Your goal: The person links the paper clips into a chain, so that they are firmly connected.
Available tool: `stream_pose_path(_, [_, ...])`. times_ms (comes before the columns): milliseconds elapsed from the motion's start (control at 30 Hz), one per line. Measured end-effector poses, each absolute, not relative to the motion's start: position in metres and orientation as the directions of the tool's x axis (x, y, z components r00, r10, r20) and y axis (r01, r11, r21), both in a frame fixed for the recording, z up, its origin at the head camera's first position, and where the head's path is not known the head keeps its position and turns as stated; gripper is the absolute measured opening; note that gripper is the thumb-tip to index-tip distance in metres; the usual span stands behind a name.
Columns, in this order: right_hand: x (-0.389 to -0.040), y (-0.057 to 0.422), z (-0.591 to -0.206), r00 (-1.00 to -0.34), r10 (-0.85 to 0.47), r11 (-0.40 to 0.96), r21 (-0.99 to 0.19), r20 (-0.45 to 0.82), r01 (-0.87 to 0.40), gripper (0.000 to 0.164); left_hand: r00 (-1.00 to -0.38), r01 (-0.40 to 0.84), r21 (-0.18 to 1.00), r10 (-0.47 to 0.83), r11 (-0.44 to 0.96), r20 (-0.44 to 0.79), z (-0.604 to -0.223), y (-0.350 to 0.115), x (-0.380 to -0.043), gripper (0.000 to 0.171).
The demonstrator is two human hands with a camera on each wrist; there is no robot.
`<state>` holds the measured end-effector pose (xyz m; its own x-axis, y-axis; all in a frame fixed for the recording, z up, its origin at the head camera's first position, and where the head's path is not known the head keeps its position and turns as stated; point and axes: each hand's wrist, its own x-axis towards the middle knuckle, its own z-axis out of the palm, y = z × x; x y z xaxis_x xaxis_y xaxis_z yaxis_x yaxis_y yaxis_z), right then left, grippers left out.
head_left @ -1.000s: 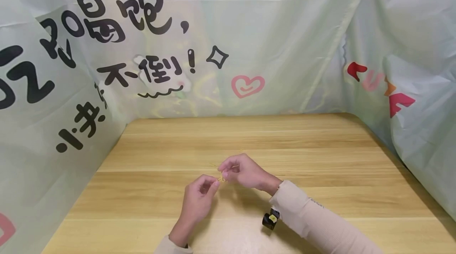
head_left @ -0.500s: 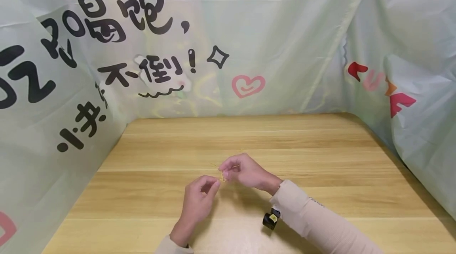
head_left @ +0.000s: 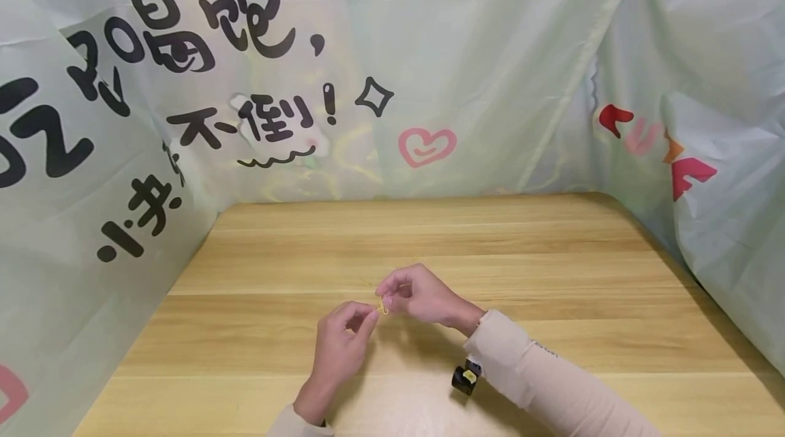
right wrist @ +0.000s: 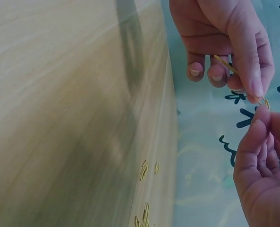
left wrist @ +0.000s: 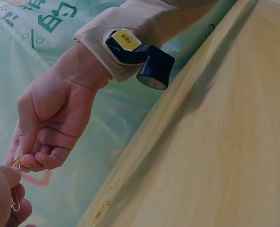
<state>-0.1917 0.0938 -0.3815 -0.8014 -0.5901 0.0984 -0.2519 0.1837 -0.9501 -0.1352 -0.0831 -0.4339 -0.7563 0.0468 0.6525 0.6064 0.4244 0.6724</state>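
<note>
Fingers nearest us, pinching: that's the left hand, with a gold paper clip poking from its grip. Just past it, above the tabletop, our right hand pinches too, at a small wire loop where both sets of fingers come together. Linked or not? We can't tell. Trouble, we reckon, would be a slip: thin wire, little to grip, one hard tug and it springs free. Beyond, loose clips lie on the wood, where a dropping wrist could scatter them. We've broad room left and right; the far edge stops at the printed curtain.
</note>
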Motion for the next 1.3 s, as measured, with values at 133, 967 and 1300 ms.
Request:
stream_pose_path(133, [-0.191, 0.092, -0.382, -0.806, -0.578, 0.192, -0.940, 0.124, -0.282, 0.015, -0.718, 0.630, 0.632, 0.026, 0.451, 0.696, -0.433, -0.082, -0.135, 0.008])
stream_pose_path(967, [-0.188, 0.096, -0.374, -0.742, -0.663, 0.321, -0.858, 0.099, -0.402, 0.017, -0.704, 0.618, 0.637, -0.036, 0.460, 0.709, -0.432, -0.082, -0.135, 0.012])
stream_pose_path(1300, [-0.192, 0.098, -0.367, -0.752, -0.607, 0.316, -0.790, 0.257, -0.525, 0.009, -0.838, 0.514, 0.752, 0.054, 0.413, 0.543, -0.433, -0.080, -0.132, 0.006])
